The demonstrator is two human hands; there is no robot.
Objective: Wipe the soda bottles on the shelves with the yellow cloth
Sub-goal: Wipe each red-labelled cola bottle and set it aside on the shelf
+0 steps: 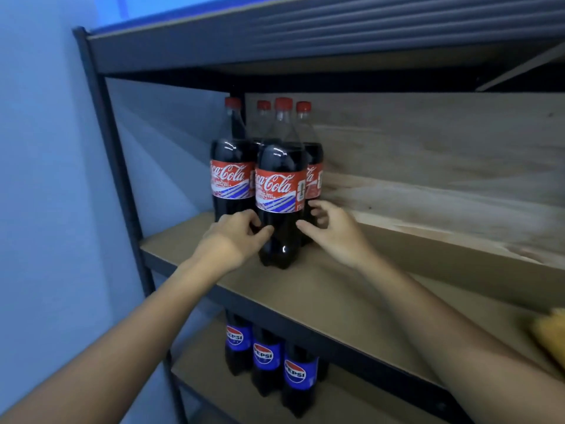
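Several Coca-Cola bottles with red caps stand at the left of the middle shelf (336, 304). The front Coca-Cola bottle (279, 191) stands upright on the board. My left hand (235, 237) grips its lower left side, with the thumb on the front. My right hand (333, 231) curls round its lower right side, thumb on the front and fingers reaching behind. The yellow cloth (550, 338) lies blurred on the same shelf at the far right edge, apart from both hands.
Three Pepsi bottles (266, 359) stand on the shelf below. A dark metal upright (122, 179) frames the rack at the left, beside a blue wall. A wooden back panel (428, 166) and a low cardboard strip run behind the bottles.
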